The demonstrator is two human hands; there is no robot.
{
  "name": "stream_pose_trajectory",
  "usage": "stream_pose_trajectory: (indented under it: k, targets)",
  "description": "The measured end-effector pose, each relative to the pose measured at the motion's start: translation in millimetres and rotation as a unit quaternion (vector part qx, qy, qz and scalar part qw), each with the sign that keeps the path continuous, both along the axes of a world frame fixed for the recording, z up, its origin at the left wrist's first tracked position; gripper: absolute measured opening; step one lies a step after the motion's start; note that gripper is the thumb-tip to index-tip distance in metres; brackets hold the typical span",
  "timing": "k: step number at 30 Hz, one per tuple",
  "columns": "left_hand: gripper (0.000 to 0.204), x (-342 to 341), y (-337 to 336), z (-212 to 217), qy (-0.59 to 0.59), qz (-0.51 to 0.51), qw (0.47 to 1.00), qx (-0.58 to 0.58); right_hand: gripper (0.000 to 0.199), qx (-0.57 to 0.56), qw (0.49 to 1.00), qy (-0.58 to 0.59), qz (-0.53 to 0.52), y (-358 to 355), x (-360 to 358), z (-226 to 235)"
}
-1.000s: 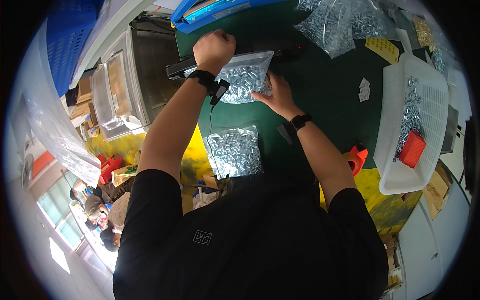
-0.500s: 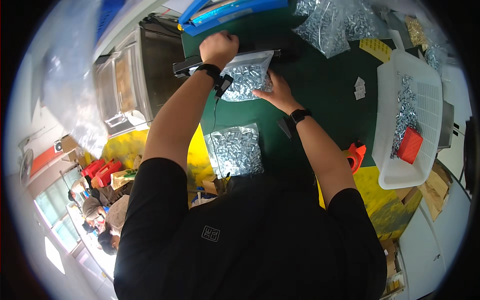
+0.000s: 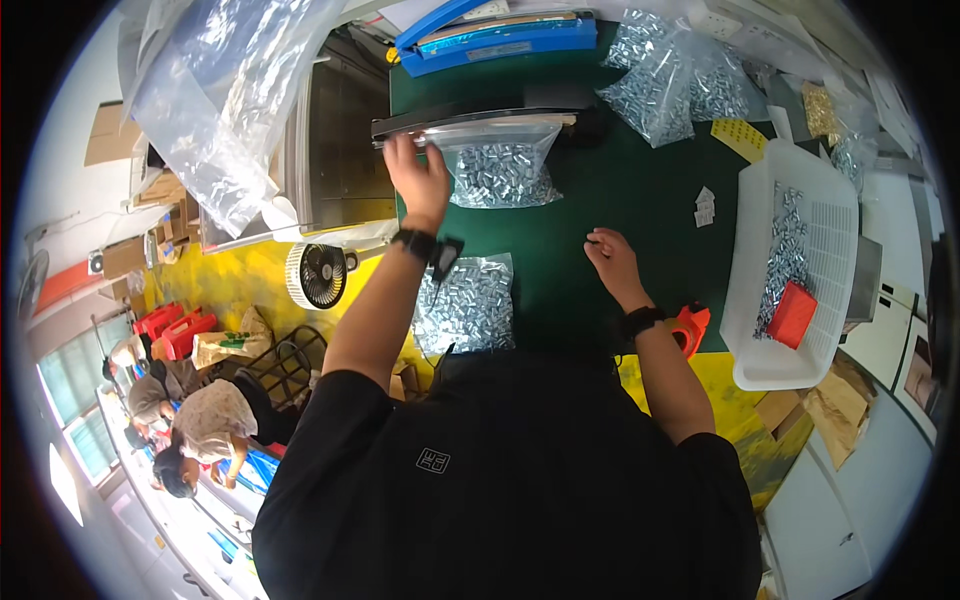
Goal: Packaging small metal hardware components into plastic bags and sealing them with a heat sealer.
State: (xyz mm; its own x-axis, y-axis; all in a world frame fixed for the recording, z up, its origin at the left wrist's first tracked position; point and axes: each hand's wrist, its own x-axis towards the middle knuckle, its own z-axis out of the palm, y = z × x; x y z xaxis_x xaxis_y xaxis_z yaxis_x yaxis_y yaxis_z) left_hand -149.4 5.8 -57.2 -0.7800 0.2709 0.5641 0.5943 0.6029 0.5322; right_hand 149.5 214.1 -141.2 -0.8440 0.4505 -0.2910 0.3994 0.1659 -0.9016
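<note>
A clear plastic bag of small silvery metal parts [image 3: 500,175] lies with its top edge along a long black bar-shaped device [image 3: 480,118], likely a bag sealer. My left hand [image 3: 418,185] is at the bag's upper left corner, by the left end of the bar. Its fingers are slightly blurred and apart; whether they touch the bag I cannot tell. My right hand [image 3: 617,268] hovers over the green table [image 3: 560,270], away from the bag, fingers loosely curled with nothing visible in them. A second filled bag [image 3: 465,305] lies flat at the near table edge.
Several filled bags [image 3: 665,95] stand at the back right. A white plastic basket [image 3: 750,290] holds loose metal parts and a red scoop-like piece [image 3: 792,315]. An orange-red tape dispenser [image 3: 690,328] sits near the front edge. A blue box [image 3: 500,45] stands behind; people work far left.
My right hand has let go of the bag and drawn back toward me. My left hand has come off the bar, down to the bag's left corner. The bar now shows along its length.
</note>
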Motion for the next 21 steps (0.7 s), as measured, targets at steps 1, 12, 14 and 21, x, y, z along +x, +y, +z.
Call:
stream_pose_trajectory:
  k: [1,12,14,21]
  targets:
    - [0.015,18.2,-21.2,-17.2,-0.046,-0.017,0.999,-0.014,0.022,0.000,1.000,0.004,0.005,-4.1,2.3,-2.2]
    - [0.013,149.3,-149.8,-80.5,-0.424,0.046,0.904,-0.037,0.020,0.021,0.994,0.014,0.107,-12.3,-36.2,-7.1]
    - [0.013,152.4,-154.5,-83.0,-0.426,0.049,0.903,-0.020,0.022,0.027,0.992,0.021,0.120,-13.1,-46.3,-6.7]
    - [0.014,147.9,-140.4,-81.4,-0.452,0.021,0.891,0.044,0.022,0.040,0.987,-0.009,0.154,-21.4,-53.7,6.1]
